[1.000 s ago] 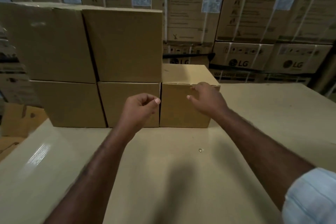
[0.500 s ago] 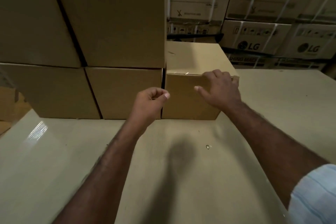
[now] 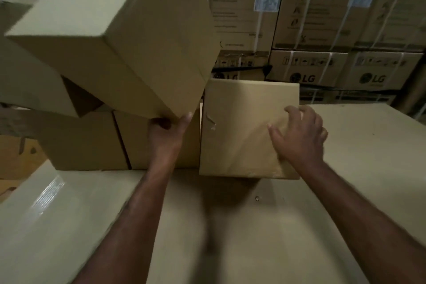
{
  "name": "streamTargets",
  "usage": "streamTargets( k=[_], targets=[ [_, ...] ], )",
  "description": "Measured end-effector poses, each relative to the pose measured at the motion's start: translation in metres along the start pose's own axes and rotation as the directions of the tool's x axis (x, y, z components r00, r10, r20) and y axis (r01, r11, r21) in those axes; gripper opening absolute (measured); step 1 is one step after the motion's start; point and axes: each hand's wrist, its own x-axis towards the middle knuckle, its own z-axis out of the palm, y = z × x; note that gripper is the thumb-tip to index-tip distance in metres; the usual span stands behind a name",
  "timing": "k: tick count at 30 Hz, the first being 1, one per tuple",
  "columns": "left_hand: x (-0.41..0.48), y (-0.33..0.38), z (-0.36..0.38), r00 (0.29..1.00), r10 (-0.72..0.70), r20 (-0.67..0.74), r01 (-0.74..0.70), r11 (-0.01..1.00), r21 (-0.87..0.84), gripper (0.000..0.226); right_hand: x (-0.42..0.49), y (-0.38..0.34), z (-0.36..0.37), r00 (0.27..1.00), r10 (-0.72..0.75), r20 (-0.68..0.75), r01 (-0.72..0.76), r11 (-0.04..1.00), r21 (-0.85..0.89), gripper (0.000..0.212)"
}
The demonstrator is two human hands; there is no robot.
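A large plain cardboard box (image 3: 129,37) from the upper row is tilted, its right bottom corner lowered. My left hand (image 3: 167,132) grips that corner from below, fingers curled under it and thumb up its side. To the right, a smaller cardboard box (image 3: 239,127) with a torn spot and shiny tape shows a broad face toward me. My right hand (image 3: 300,137) lies on this box with the thumb on the face and the fingers bent over its right edge.
Two more plain boxes (image 3: 87,140) stand in the lower row at left, another (image 3: 30,85) behind the tilted one. All rest on a wide cardboard-covered surface (image 3: 265,237). Printed LG cartons (image 3: 304,76) are stacked behind. A small round object (image 3: 257,198) lies on the surface.
My left hand rose from in front of the lower box and took the upper box's corner, which tipped. The small box's face turned toward me under my right hand. The camera moved closer.
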Motion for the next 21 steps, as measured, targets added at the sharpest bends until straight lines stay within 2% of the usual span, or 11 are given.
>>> streamTargets(
  k=[2, 6, 8, 10, 12, 14, 18, 20, 21],
  targets=[
    [0.0, -0.01, 0.001, 1.0, -0.011, -0.014, 0.011, 1.0, 0.0, 0.07, 0.007, 0.003, -0.002, 0.997, 0.044, 0.059, -0.043, 0.999, -0.015, 0.069],
    [-0.005, -0.018, 0.003, 0.998, 0.022, -0.063, -0.021, 1.0, 0.017, 0.07, 0.011, -0.002, -0.003, 0.991, -0.059, 0.118, 0.065, 0.997, -0.051, 0.074],
    [-0.022, -0.011, 0.001, 0.987, 0.06, -0.149, -0.079, 0.99, -0.121, 0.075, 0.012, -0.009, -0.006, 0.986, -0.118, 0.116, 0.126, 0.99, -0.059, 0.075],
    [-0.043, -0.003, -0.01, 0.946, 0.133, -0.296, -0.205, 0.952, -0.226, 0.081, 0.014, -0.017, -0.009, 0.982, -0.153, 0.107, 0.156, 0.987, -0.026, 0.077],
    [-0.058, 0.0, -0.028, 0.896, 0.206, -0.393, -0.33, 0.901, -0.283, 0.097, 0.014, -0.027, -0.016, 0.981, -0.177, 0.077, 0.167, 0.979, 0.12, 0.079],
    [-0.06, -0.008, -0.049, 0.884, 0.26, -0.389, -0.398, 0.856, -0.331, 0.12, 0.014, -0.042, -0.026, 0.981, -0.188, 0.039, 0.164, 0.925, 0.342, 0.084],
    [-0.064, -0.029, -0.083, 0.903, 0.335, -0.269, -0.417, 0.831, -0.368, 0.111, 0.017, -0.093, -0.048, 0.974, -0.217, 0.063, 0.127, 0.755, 0.644, 0.089],
    [-0.07, -0.038, -0.096, 0.919, 0.268, -0.29, -0.372, 0.835, -0.406, 0.115, 0.019, -0.124, -0.054, 0.956, -0.263, 0.132, 0.089, 0.686, 0.722, 0.088],
    [-0.074, -0.042, -0.102, 0.916, 0.235, -0.325, -0.365, 0.823, -0.435, 0.108, 0.02, -0.138, -0.055, 0.944, -0.284, 0.169, 0.065, 0.662, 0.747, 0.089]
  ],
)
